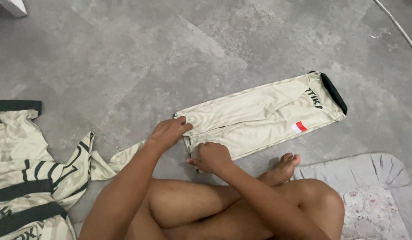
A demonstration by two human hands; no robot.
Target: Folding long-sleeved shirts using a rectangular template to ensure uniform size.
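Cream fabric with a black collar, the folded jersey [263, 116] is lying flat on the grey floor [139, 58] in front of the crossed legs. The left hand [169, 132] is pinching the garment's near upper corner. The right hand [211, 157] is pressing curled fingers onto its lower edge. A pile of matching jerseys [30, 173] is sitting at left; a patterned mat [370, 195] is lying at right.

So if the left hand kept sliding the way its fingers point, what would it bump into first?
The left hand already rests on the end of the folded cream jersey, fingers pointing along it. Going on, it would probably just slide over that cloth toward the small red-and-white patch.
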